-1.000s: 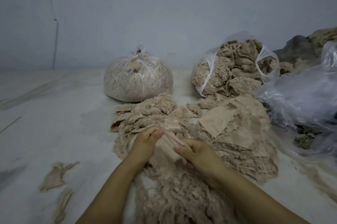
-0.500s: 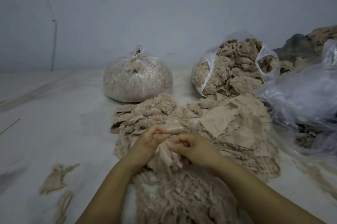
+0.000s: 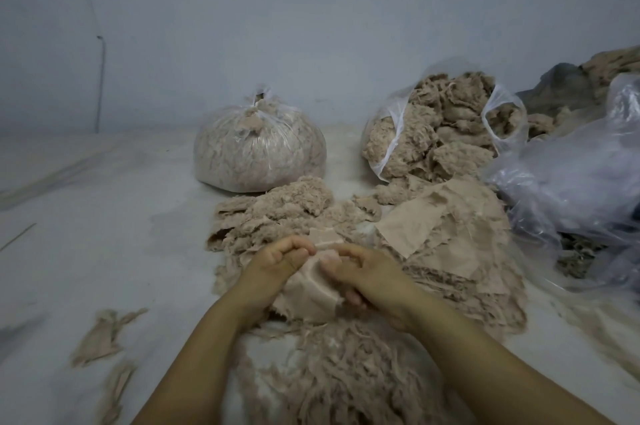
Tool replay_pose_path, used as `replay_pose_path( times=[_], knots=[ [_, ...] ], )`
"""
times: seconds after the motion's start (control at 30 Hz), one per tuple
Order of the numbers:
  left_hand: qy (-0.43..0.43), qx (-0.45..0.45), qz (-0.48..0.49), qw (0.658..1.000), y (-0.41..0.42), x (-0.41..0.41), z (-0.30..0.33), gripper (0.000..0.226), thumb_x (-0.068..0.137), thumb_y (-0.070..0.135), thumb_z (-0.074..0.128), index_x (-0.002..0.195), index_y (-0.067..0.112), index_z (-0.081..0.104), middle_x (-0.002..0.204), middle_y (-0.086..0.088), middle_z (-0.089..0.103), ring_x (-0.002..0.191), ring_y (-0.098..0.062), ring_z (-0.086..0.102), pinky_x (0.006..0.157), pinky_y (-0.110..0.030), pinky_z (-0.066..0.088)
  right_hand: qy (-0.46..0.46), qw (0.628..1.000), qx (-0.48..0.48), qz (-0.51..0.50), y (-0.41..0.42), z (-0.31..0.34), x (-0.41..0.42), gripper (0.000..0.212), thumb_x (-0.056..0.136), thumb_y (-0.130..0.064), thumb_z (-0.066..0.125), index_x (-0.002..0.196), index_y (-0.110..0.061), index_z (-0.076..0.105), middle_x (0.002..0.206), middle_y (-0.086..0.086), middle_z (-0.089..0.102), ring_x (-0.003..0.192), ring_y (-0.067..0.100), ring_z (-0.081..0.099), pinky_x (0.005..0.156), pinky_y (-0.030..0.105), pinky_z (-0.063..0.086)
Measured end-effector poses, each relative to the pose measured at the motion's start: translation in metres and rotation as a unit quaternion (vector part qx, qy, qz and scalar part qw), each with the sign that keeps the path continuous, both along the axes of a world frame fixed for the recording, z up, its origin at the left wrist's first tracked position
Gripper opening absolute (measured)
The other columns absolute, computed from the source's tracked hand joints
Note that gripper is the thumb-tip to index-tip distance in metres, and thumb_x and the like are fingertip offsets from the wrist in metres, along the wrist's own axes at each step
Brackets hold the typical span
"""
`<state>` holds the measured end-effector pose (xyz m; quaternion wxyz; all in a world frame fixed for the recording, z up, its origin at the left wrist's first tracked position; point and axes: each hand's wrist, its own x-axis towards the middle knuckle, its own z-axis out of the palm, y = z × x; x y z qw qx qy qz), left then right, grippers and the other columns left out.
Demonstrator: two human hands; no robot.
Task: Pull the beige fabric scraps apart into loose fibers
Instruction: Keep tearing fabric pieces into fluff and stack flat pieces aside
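While both hands worked at its upper edge, the beige scrap (image 3: 311, 289) hung between them above the shredded pile (image 3: 332, 365) — left hand (image 3: 277, 260) and right hand (image 3: 363, 269) each pinching it, fingertips nearly touching. It looked light, limp and easily frayed; gripping close beside the tear seemed best. Around lay uncut scraps (image 3: 446, 237), a tied bag (image 3: 259, 151) and an open bag (image 3: 440, 134) on the pale floor (image 3: 104, 234) — against a bare wall (image 3: 311, 26).

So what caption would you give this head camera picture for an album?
Both hands, left hand and right hand, pinch one beige fabric scrap above heaped loose fibers.
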<state>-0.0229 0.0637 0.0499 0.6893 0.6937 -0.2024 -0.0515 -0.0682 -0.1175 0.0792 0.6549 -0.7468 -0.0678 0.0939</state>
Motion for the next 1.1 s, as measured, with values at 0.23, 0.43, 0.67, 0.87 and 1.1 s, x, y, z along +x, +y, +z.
replay_pose_path(
  times=[0.23,0.43,0.67,0.87,1.1],
  knots=[
    [0.006,-0.098,0.240,0.966,0.015,0.012,0.005,0.024,0.096,0.010,0.050,0.082,0.022,0.067,0.079,0.005,0.070,0.072,-0.010,0.064,0.061,-0.024,0.050,0.059,0.997,-0.035,0.047,-0.014,-0.005,-0.011,0.034,0.084,-0.039,0.066,0.056,-0.020,0.064,0.054,0.003,0.056,0.033,0.008,0.034,0.036,0.016,0.025],
    [0.019,-0.026,-0.027,0.999,-0.005,-0.007,0.004,0.013,0.084,0.029,0.059,0.084,0.023,0.071,0.079,0.000,0.069,0.069,-0.011,0.063,0.057,-0.021,0.051,0.012,0.999,0.011,-0.038,0.001,0.003,0.001,0.036,0.081,-0.052,0.064,0.057,-0.026,0.065,0.049,-0.003,0.052,0.039,0.011,0.040,0.040,0.020,0.033],
    [-0.051,0.031,0.169,0.984,-0.007,0.008,-0.007,0.034,0.097,0.032,0.045,0.070,0.021,0.063,0.065,0.008,0.060,0.064,-0.009,0.053,0.058,-0.017,0.044,-0.151,0.972,0.049,-0.172,0.016,-0.004,0.018,0.036,0.087,-0.019,0.068,0.056,-0.019,0.050,0.048,-0.008,0.045,0.050,0.009,0.040,0.051,0.023,0.034],
    [-0.035,0.020,0.350,0.936,-0.001,0.016,-0.017,0.054,0.090,0.057,0.033,0.072,0.015,0.062,0.041,0.003,0.052,0.038,-0.006,0.049,0.039,-0.017,0.040,-0.189,0.956,0.124,-0.189,0.014,0.009,0.019,0.032,0.091,-0.015,0.063,0.061,-0.014,0.051,0.051,-0.006,0.046,0.049,0.006,0.040,0.050,0.020,0.035],
    [0.145,-0.099,0.133,0.975,-0.024,-0.002,0.010,0.081,0.069,0.077,0.035,0.108,0.010,0.061,0.100,-0.013,0.071,0.092,-0.026,0.069,0.069,-0.034,0.056,-0.160,0.971,0.074,-0.164,0.027,0.014,0.031,0.038,0.097,-0.024,0.053,0.061,-0.019,0.043,0.053,-0.009,0.039,0.056,0.009,0.036,0.062,0.032,0.033]
  ],
)
